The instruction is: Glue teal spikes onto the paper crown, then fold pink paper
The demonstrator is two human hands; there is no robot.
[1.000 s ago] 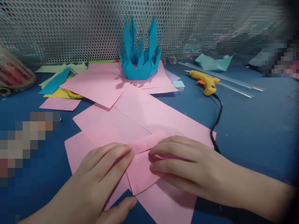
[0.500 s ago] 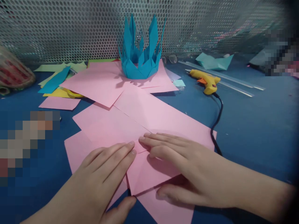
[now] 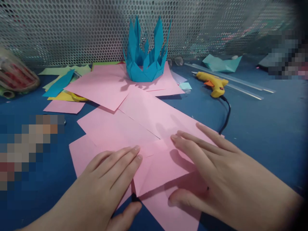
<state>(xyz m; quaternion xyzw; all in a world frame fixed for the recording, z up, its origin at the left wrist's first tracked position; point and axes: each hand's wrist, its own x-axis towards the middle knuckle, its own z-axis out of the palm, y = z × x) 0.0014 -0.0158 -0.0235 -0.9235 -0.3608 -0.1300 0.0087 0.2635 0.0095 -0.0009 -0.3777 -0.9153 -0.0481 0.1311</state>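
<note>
Right fingers farther rightward, paper seemingly beneath

Blue table, pink sheets (overlapping), glue gun

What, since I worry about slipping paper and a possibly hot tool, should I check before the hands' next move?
1. Left bare hand resting on the folded pink paper sheet: ok, fingers over its left side.
2. Near edge of that sheet lying flat: not ok, it appears raised, with shadow beneath.
3. Right bare hand apart from the yellow pistol-shaped glue gun: ok, the gun lies beyond it.
4. Glue gun cool: cannot tell.
5. Thin black cord free of the right hand: cannot tell, the hand hides where it runs.
6. Tall-pointed blue folded-paper crown standing upright: ok.
</note>
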